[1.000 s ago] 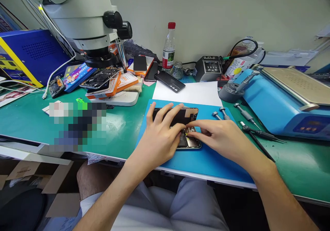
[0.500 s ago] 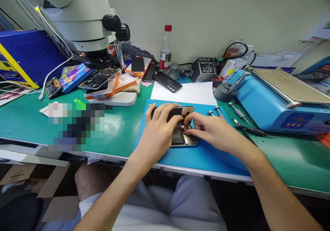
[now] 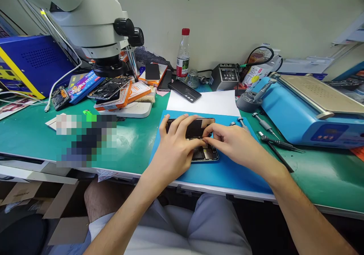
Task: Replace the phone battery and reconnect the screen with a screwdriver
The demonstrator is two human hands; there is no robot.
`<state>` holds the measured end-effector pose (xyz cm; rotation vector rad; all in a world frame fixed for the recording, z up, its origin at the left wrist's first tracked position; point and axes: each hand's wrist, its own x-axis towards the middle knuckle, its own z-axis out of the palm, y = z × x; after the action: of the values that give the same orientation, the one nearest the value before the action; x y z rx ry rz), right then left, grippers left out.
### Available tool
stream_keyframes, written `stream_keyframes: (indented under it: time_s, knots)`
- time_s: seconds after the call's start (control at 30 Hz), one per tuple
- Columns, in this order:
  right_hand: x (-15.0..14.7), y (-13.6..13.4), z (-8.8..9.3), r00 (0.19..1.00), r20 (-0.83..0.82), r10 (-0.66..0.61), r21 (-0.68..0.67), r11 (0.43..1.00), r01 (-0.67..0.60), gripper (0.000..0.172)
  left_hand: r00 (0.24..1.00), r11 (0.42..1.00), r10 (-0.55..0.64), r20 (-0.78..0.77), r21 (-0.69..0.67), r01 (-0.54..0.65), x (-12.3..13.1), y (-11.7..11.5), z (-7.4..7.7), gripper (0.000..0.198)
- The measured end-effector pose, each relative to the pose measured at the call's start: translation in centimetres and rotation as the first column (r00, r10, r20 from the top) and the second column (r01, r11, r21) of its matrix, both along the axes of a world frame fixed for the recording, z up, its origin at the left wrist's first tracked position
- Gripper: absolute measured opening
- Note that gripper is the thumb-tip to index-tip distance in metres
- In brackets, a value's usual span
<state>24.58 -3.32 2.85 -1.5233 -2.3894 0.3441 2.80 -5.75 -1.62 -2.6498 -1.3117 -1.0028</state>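
Note:
An opened phone lies on the blue mat (image 3: 190, 177), its battery and inner parts exposed in the phone body (image 3: 209, 154). Its dark screen (image 3: 196, 128) stands tilted up along the far side of the body. My left hand (image 3: 176, 143) curls its fingers over the screen, while its thumb stretches to the inside of the body. Close to that thumb tip, my right hand (image 3: 230, 139) pinches thumb and forefinger together at the gap between screen and body. Whatever sits in this pinch is too small to make out.
Screwdrivers (image 3: 264, 125) and a black pen-like tool (image 3: 281, 145) lie right of the mat, beside a blue heating plate machine (image 3: 307, 114). A black phone (image 3: 184, 91) rests on white paper (image 3: 212, 101) behind. The microscope (image 3: 105, 54) overhangs stacked phones and boxes at left.
My left thumb has stretched to the right, further over the phone body, and now meets the right fingertips. The right hand stays pinched at nearly the same spot.

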Motion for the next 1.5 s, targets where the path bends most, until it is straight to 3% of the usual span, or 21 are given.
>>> stream_keyframes:
  time_s: [0.13, 0.43, 0.77, 0.97, 1.13, 1.5]
  knots:
    - [0.0, 0.0, -0.1, 1.000, 0.016, -0.013, -0.009, 1.000, 0.013, 0.018, 1.000, 1.000, -0.006, -0.010, -0.006, 0.006, 0.0, 0.1, 0.0, 0.033]
    - [0.1, 0.1, -0.6, 0.988, 0.154, 0.020, 0.126, 0.991, -0.040, 0.017, 0.999, 1.000, -0.015, -0.031, 0.007, 0.015, -0.1, 0.2, -0.1, 0.029]
    - [-0.1, 0.0, -0.7, 0.975, 0.221, 0.022, 0.126, 0.991, -0.050, 0.021, 0.999, 1.000, -0.010, -0.043, 0.023, 0.011, -0.1, 0.3, -0.3, 0.028]
    - [1.1, -1.7, -0.8, 0.969, 0.247, -0.008, 0.185, 0.982, -0.039, 0.028, 0.999, 1.000, -0.001, -0.051, 0.002, 0.001, -0.1, 0.3, -0.1, 0.029]
    - [1.2, -3.1, -0.7, 0.969, 0.240, 0.051, 0.187, 0.977, -0.098, 0.033, 0.999, 1.000, -0.001, -0.049, 0.004, 0.001, 0.0, 0.2, 0.0, 0.030]
    - [1.1, -3.2, -1.0, 0.982, 0.184, 0.048, 0.147, 0.986, -0.076, 0.033, 0.999, 1.000, 0.003, -0.052, -0.005, -0.003, 0.0, 0.2, 0.0, 0.028]
